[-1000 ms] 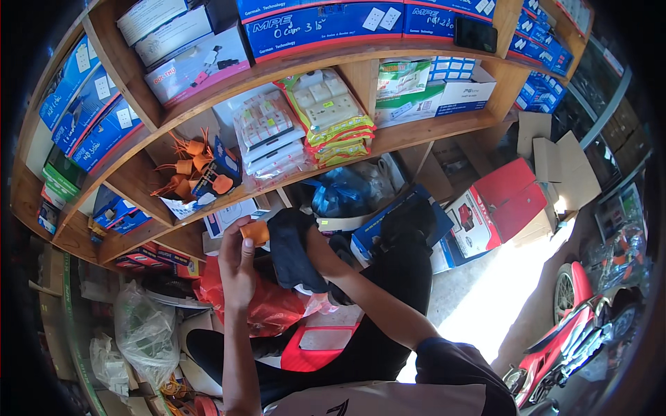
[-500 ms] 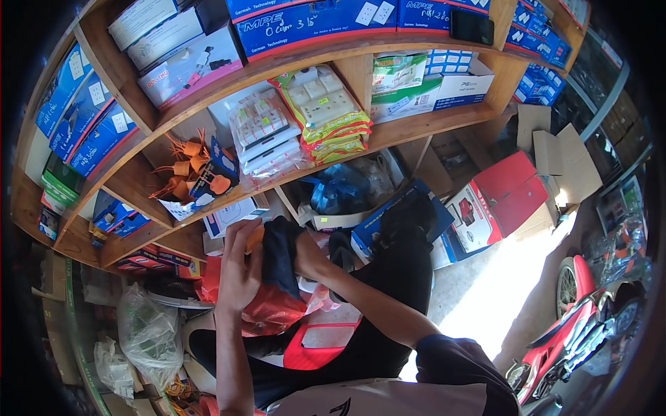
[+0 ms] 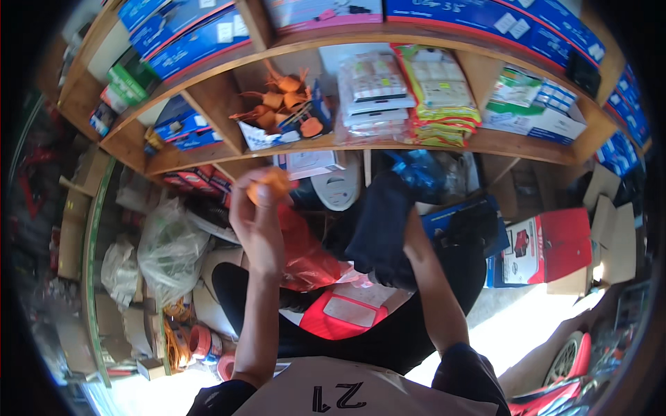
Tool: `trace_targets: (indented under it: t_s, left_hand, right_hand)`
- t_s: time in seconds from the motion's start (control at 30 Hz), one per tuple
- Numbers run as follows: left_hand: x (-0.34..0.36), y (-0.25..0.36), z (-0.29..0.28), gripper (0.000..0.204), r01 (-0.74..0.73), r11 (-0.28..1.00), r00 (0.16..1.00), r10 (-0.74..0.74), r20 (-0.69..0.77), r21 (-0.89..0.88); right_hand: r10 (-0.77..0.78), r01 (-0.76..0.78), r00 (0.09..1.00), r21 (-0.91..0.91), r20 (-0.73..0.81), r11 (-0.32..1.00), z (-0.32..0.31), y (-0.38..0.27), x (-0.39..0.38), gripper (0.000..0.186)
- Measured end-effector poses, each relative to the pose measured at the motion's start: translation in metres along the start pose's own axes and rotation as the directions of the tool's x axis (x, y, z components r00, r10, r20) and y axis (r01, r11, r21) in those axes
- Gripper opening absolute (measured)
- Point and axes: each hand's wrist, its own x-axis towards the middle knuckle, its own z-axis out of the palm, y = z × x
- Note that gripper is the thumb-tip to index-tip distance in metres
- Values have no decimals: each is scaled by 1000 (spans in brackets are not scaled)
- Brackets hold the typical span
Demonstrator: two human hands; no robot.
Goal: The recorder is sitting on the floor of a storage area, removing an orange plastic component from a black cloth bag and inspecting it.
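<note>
My left hand is raised at centre left, its fingers closed on a small orange object, blurred. My right hand, at centre right, holds up a dark cloth that hides most of its fingers. The two hands are apart. Below and between them lie a crumpled red plastic bag and a red-and-grey item between my black-clad legs.
Wooden shelves hold blue boxes, bagged white items and orange corded pieces. Clear plastic bags sit at left. A red-and-white box, open cartons and a red two-wheeler are at right.
The view has swung, shifting the shelves rightward. My hands have separated: the left moved up with the orange object, the right moved rightward with the cloth.
</note>
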Motion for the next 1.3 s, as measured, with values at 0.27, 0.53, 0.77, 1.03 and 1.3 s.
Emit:
trace_targets:
  t_s: [0.27, 0.53, 0.77, 1.03, 1.3]
  left_hand:
    - [-11, -13, 14, 43, 185, 962, 983, -177, 54, -202]
    - [-37, -46, 28, 43, 173, 984, 941, -176, 290, 38]
    - [-17, -53, 26, 65, 236, 971, 939, -241, 244, 47]
    - [1, -59, 40, 29, 324, 944, 892, -328, 311, 67]
    - [12, -47, 86, 24, 30, 944, 943, -136, 303, 329]
  right_hand:
    - [-329, 345, 938, -217, 107, 913, 26, -8, 8, 37]
    - [59, -107, 970, 196, 235, 975, 35, -13, -21, 49]
    - [-492, 466, 871, -361, 23, 808, 31, -40, 10, 43]
    - [-366, 386, 922, -321, 124, 865, 8, -1, 17, 42]
    - [-371, 386, 916, 78, -153, 919, 12, -1, 15, 54]
